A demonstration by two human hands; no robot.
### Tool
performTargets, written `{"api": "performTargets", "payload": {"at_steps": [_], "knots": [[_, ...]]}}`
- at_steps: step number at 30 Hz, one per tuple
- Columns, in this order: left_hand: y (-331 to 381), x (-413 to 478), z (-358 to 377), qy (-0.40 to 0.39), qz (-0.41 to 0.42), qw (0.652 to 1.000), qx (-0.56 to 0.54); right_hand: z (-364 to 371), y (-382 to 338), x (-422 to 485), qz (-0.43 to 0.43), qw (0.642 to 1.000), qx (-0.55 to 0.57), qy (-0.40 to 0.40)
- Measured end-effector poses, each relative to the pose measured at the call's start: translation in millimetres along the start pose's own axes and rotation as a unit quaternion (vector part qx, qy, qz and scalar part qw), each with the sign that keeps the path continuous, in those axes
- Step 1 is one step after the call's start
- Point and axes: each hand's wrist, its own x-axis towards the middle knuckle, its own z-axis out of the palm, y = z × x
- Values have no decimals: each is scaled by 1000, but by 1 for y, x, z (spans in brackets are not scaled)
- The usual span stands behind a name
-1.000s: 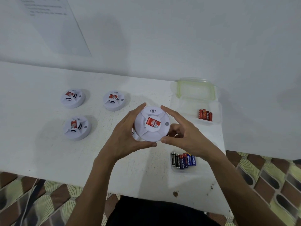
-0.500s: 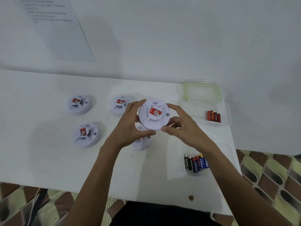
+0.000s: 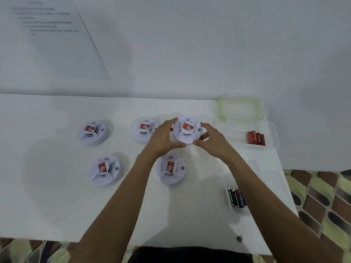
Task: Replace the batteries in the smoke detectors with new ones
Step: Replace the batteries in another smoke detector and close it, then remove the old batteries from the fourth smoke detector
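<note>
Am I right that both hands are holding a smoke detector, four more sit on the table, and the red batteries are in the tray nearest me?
Not quite. In the head view, the left hand and right hand hold one smoke detector, with four others on the table. But the red batteries are in the far tray; the near one holds dark batteries.

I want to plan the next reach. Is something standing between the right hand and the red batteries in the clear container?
Nothing visible does. The right hand grips the held smoke detector with the left hand; only bare table and the container's low wall separate it from the red batteries.
</note>
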Motion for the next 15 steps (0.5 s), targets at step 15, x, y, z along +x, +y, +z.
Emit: {"api": "performTargets", "payload": {"at_steps": [15], "knots": [[-28, 16, 15, -59, -37, 997, 44, 7, 4, 18, 57, 995, -77, -25]]}}
